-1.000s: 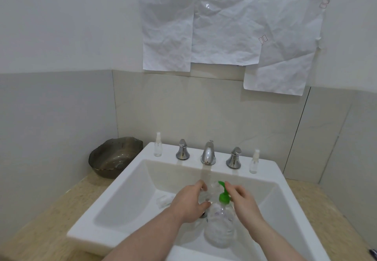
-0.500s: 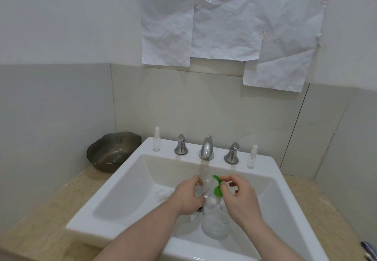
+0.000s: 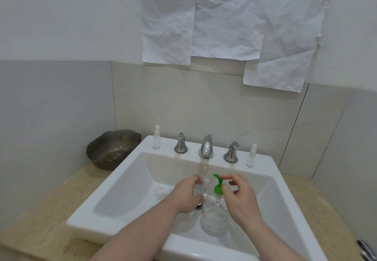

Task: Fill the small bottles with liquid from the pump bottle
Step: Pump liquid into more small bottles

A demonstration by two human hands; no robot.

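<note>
- A person stands at a white sink [image 3: 114, 197] set in a beige stone bench [image 3: 47, 215], both forearms reaching down into the basin.
- The left hand [image 3: 186, 196] curls its fingers round a small clear bottle [image 3: 201, 187], tilting its mouth toward the pump's spout, apparently to catch what comes out.
- The pump bottle [image 3: 214, 220], clear with a green pump head [image 3: 217, 185], stands upright in the near middle of the basin, just right of the left hand; working over the sink would let any spill drain away.
- The right hand [image 3: 241, 195] sits just right of the pump head, forefinger and thumb loosely bent on either side of the green top; whether they touch it cannot be told, and no firm hold shows.
- From this pose, the next move looks like a press on the pump, which calls for the small bottle's mouth to stay under the spout.
- Two more small bottles wait on the far rim: one [image 3: 156, 138] at the left beside the left tap handle [image 3: 181, 143], one [image 3: 251, 156] at the right beside the right tap handle [image 3: 231, 152], with the spout [image 3: 206, 146] between the handles.
- Something clear [image 3: 162, 192] lies in the basin left of the left hand; what it is cannot be made out.
- A dark bowl [image 3: 112, 148] rests on the bench at far left, and crumpled paper sheets [image 3: 224, 21] hang on the wall above.
</note>
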